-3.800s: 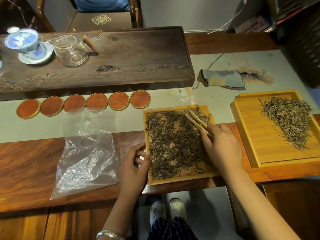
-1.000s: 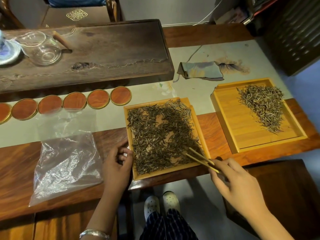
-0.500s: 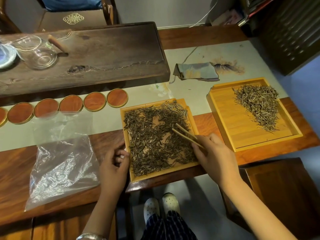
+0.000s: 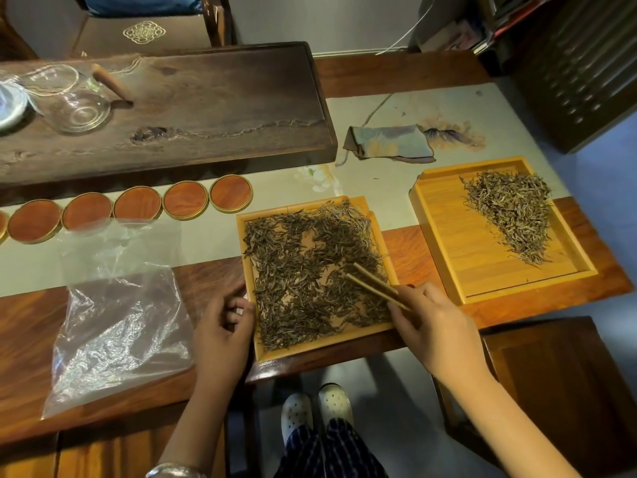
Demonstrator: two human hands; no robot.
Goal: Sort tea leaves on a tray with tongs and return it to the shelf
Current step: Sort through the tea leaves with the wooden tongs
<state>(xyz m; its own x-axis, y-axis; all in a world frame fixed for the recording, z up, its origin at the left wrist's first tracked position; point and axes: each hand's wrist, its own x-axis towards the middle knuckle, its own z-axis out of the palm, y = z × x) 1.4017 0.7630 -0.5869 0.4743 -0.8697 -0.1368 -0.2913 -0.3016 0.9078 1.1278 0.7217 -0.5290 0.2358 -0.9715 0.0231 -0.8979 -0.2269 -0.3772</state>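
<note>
Sorting step: the person is working through the tea leaves point(image 4: 310, 270) with the tongs point(image 4: 375, 288); by my reading this is the middle of the sorting, with the return to the shelf not yet begun.
Right hand: the right hand point(image 4: 434, 326) is gripping the tongs at their near end, fingers curled round them, and is angling the tips up and to the left over the lower right part of the leaves.
Tongs: the two bamboo arms are lying slightly parted, tips down among the leaves; whether they are pinching a leaf is too small to tell.
Left hand: the left hand point(image 4: 224, 326) is resting against the left rim of the near tray point(image 4: 351, 350), fingers loosely curled beside it and not clearly clasping anything, seemingly steadying it.
Task's thing: the near tray is sitting on the wooden table point(image 4: 34, 332) at its front edge, leaves spread thinly across most of its floor with bare patches showing.
Second tray: the far tray point(image 4: 448, 236) is lying well apart to the right, with a tighter heap of paler leaves on its right side.
Nearby: a clear plastic bag point(image 4: 117, 322) is lying to the left of the left hand, and a row of round coasters point(image 4: 138, 205) beyond it.
Next move: it is likely calling for closing the tips on a single leaf and lifting it clear without dragging neighbours along.
Shelf: no shelf is plainly showing.
</note>
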